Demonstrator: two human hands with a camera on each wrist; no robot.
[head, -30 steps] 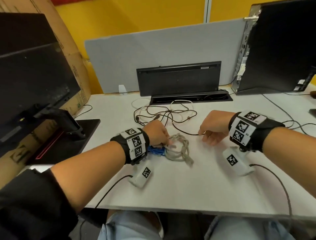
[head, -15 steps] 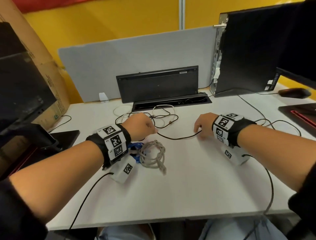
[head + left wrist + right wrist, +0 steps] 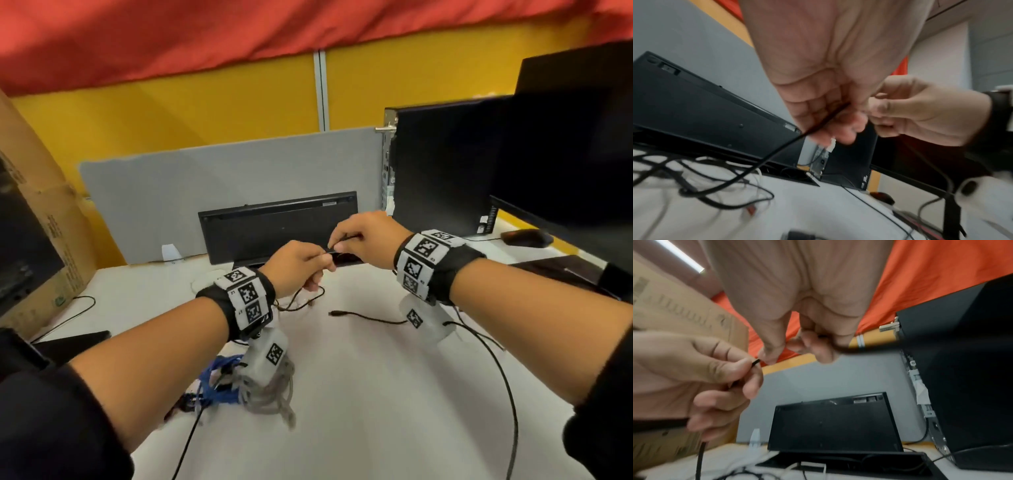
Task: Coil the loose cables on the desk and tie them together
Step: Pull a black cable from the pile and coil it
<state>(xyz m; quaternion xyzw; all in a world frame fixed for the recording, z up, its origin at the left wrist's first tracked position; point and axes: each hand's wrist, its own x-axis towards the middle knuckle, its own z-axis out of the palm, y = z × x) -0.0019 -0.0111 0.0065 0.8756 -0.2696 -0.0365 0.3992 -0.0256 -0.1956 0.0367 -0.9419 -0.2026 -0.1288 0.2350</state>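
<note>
Both hands are up off the worktop (image 3: 359, 394), pinching one thin black cable (image 3: 789, 144): left hand (image 3: 296, 265) and right hand (image 3: 368, 238) nearly touching, fingers curled tight. Cable runs roughly left-right between them, slack hanging below the left, so I'd guess that one holds the loops.

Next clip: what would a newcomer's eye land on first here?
Both hands, raised mid-frame above the desk: the left hand and right hand pinch a thin black cable between them. Below the left wrist lie the coiled grey cable and blue cable.
</note>
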